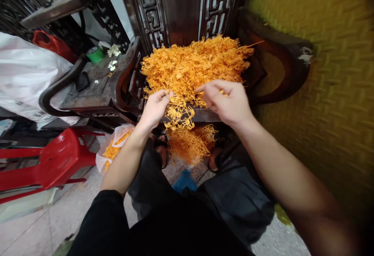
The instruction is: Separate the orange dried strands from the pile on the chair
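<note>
A tangled cluster of orange plastic sprigs hangs between the two hands at the front edge of a dark carved wooden chair, just below the big heap of orange sprigs piled on its seat. The left hand pinches the cluster's upper left end with closed fingers; the right hand grips strands at its upper right. More orange sprigs lie on the floor beneath. A clear plastic bag holding orange pieces sits beside a red plastic stool.

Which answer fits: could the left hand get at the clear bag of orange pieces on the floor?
Probably yes: the left hand is above the clear bag, with nothing between them, though its fingers now pinch an orange sprig.
</note>
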Demonstrator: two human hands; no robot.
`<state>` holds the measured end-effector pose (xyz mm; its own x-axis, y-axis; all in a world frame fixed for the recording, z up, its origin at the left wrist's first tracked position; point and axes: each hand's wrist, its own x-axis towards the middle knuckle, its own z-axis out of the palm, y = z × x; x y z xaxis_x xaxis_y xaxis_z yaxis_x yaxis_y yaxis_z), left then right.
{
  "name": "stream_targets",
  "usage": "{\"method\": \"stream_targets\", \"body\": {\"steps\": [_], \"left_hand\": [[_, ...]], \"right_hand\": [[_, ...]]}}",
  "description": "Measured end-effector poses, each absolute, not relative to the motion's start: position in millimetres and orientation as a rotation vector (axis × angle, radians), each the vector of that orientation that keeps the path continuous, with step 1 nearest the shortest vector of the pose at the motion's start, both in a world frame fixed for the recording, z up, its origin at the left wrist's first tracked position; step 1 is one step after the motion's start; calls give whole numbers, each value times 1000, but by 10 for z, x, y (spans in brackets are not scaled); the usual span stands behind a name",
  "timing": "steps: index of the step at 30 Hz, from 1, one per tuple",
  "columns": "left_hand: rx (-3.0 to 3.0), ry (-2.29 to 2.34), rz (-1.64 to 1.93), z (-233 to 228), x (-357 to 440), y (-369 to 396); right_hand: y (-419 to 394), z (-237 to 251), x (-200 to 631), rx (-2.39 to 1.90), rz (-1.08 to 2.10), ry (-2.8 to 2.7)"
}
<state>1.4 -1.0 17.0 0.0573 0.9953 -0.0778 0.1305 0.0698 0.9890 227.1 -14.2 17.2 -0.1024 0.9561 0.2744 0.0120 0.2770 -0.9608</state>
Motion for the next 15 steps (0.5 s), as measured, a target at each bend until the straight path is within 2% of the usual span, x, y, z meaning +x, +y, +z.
{"method": "stream_targets", "body": {"steps": [6, 11, 15], "left_hand": [[1430, 1233, 1023, 134, 123, -48], [1631, 1348, 1016, 148, 157, -63], [1508, 1265, 943, 154, 191, -84]], "right_hand": [[-212, 30, 2074, -1033, 952, -1773], [-253, 30, 2000, -1080, 781, -1718], [-183, 8, 2008, -1061, 683, -1600]]}}
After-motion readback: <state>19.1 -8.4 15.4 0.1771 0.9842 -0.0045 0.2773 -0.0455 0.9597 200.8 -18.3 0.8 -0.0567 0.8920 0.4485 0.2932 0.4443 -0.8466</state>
